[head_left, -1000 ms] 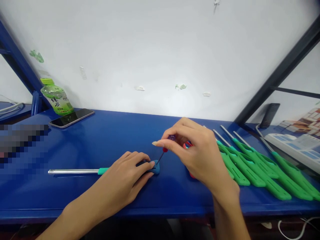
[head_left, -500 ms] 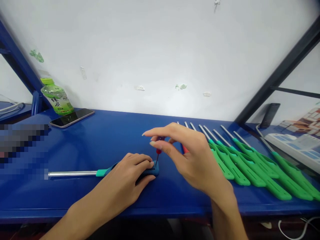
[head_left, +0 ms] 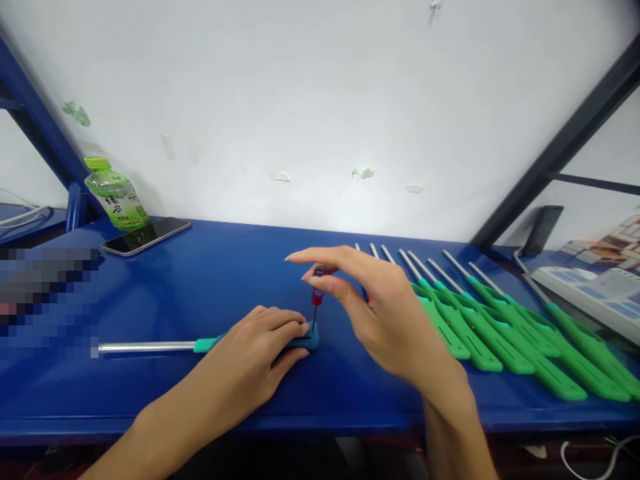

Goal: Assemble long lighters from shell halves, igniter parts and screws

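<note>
A blue long-necked lighter (head_left: 309, 340) lies flat on the blue table, its metal tube pointing left. My left hand (head_left: 260, 347) is closed over its handle and presses it down, hiding much of it. Above the handle's right end stands a small screwdriver (head_left: 317, 295) with a purple and red grip, slightly tilted, its tip against the handle. My right hand (head_left: 370, 300) has the screwdriver's grip between thumb and fingers, with the index finger stretched out over the top. Several green lighters (head_left: 505, 340) lie side by side to the right of that hand.
At the back left, a green-capped bottle (head_left: 117, 197) stands behind a phone (head_left: 147, 236) on the blue table (head_left: 240, 260). A blurred dark object (head_left: 45, 280) lies at the left edge. The white wall (head_left: 320, 120) rises behind, and a dark frame post (head_left: 555, 143) slants at the right.
My right thumb and fingers have shifted slightly around the screwdriver, and more of its purple grip shows. My left hand and the blue lighter stay in place.
</note>
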Demonstrator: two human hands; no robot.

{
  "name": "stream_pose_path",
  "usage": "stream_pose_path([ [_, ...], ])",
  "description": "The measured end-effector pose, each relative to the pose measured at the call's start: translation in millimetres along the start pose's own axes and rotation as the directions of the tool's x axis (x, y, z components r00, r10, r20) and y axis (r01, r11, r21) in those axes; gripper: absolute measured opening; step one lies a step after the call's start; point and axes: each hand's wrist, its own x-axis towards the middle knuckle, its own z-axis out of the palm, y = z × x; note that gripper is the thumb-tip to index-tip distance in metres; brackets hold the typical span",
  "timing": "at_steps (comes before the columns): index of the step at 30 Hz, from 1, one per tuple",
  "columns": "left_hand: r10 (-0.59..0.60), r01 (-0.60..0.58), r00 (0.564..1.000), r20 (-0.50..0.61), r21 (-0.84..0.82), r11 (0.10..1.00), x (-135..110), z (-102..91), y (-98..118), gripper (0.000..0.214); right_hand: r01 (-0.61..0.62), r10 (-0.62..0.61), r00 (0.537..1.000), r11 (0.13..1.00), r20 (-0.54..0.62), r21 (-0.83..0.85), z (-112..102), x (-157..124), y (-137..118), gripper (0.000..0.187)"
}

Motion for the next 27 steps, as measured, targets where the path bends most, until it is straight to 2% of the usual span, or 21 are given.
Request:
stream_pose_path([
  [4, 0.005, -0.005, 1.000, -0.003, -0.004, 1.000, 0.2, 0.4, 0.0, 0.015, -0.017, 0.008, 0.997, 0.993, -0.076, -0.113, -1.7, 0.3, -2.1, 0.002],
  [6, -0.001, 0.001, 1.000, -0.002, -0.004, 1.000, 0.2, 0.2, 0.9, 0.015, -0.012, -0.004, 0.996, 0.985, -0.089, -0.170, -3.8, -1.5, -3.2, 0.011],
  [8, -0.007, 0.007, 1.000, 0.006, -0.008, 1.000, 0.2, -0.3, 1.5, 0.015, 0.018, -0.026, 0.999, 0.985, -0.048, -0.170, -5.6, -3.8, -3.0, 0.023],
  [12, -0.005, 0.006, 1.000, 0.030, -0.020, 1.000, 1.4, -1.0, 1.3, 0.013, 0.055, -0.054, 0.998, 0.998, 0.040, -0.025, -4.1, -5.0, 0.7, 0.042],
  [14, -0.009, 0.009, 1.000, 0.030, -0.022, 1.000, 2.0, -0.7, 0.9, 0.013, 0.042, -0.041, 0.999, 0.998, 0.017, -0.045, -1.9, -3.5, 1.9, 0.040],
  [18, -0.015, 0.016, 1.000, 0.022, -0.027, 1.000, 1.9, -0.2, 0.8, 0.014, 0.007, -0.027, 0.995, 0.979, -0.096, -0.206, -1.0, -1.5, -0.7, 0.006],
  [21, -0.021, 0.022, 0.999, 0.041, -0.022, 1.000, 1.9, -0.6, 0.9, 0.014, 0.005, -0.028, 0.995, 0.973, -0.098, -0.229, -4.1, -2.9, -3.3, 0.015],
  [24, -0.023, 0.023, 0.999, 0.042, -0.018, 1.000, 2.1, -0.8, 0.7, 0.015, 0.058, -0.064, 0.997, 0.989, -0.037, -0.139, -5.7, -3.9, -2.2, 0.026],
  [27, -0.015, 0.015, 0.999, 0.029, -0.016, 1.000, 1.3, -0.3, 0.4, 0.016, 0.063, -0.066, 0.997, 0.995, -0.037, -0.078, -4.0, -2.7, 0.8, 0.033],
])
